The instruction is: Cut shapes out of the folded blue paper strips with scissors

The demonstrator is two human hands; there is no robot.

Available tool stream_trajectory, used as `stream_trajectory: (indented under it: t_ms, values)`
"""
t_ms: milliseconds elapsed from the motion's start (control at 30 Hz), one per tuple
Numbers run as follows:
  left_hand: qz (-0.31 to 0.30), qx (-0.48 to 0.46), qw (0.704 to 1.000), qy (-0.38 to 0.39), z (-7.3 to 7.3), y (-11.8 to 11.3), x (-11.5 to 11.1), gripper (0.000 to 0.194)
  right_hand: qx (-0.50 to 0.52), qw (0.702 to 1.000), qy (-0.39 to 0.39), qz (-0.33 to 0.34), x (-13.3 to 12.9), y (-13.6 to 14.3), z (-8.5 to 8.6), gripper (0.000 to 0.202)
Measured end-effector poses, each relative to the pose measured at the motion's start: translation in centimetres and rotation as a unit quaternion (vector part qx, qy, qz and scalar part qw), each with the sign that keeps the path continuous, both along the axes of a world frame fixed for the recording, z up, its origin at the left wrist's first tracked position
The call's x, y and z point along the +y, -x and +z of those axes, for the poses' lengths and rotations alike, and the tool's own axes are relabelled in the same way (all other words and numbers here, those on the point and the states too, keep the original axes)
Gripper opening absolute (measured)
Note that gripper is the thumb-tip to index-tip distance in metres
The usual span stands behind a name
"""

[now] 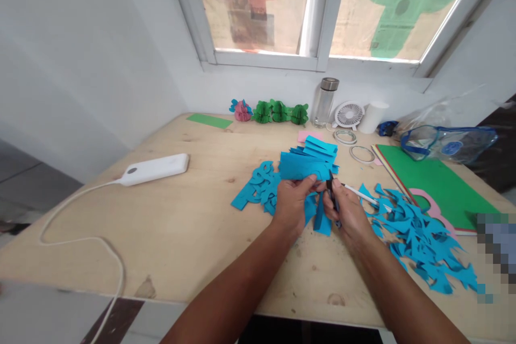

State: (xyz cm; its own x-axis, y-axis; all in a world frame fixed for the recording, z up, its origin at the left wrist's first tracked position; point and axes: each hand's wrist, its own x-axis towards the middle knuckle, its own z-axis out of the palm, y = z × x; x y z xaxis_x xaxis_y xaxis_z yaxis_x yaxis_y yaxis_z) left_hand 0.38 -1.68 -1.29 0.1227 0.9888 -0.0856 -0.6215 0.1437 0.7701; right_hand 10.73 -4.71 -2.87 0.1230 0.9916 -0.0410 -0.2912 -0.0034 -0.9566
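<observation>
Between the thumb and fingers of my left hand (292, 201) is a folded strip of blue paper (302, 165) with faint curved lines drawn on it. Dark-handled scissors (330, 188) are gripped in my right hand (347, 209), their blades at the right end of the strip. More folded blue strips (321, 149) lie in a stack just behind. Cut-out blue paper shapes (262, 187) are heaped left of my left hand. Right of my right hand spreads a pile of blue scraps (423, 242), with a white pen (358, 192) beside it.
A white power strip (157, 169) with its cable lies on the left. Along the wall stand paper decorations (279, 112), a glass bottle (324, 102), a small fan (349, 114) and a white cup (373, 117). Tape rolls (362, 154), green paper sheets (447, 185) and a clear pouch (451, 142) are at right.
</observation>
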Motion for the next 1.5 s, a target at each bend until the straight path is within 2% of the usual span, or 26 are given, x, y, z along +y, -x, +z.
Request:
stream_trajectory:
  t_ms: [1500]
  values:
    - [-0.004, 0.007, 1.000, 0.012, 0.57, 0.27, -0.20, 0.014, -0.022, 1.000, 0.013, -0.015, -0.11, 0.16, 0.66, 0.043]
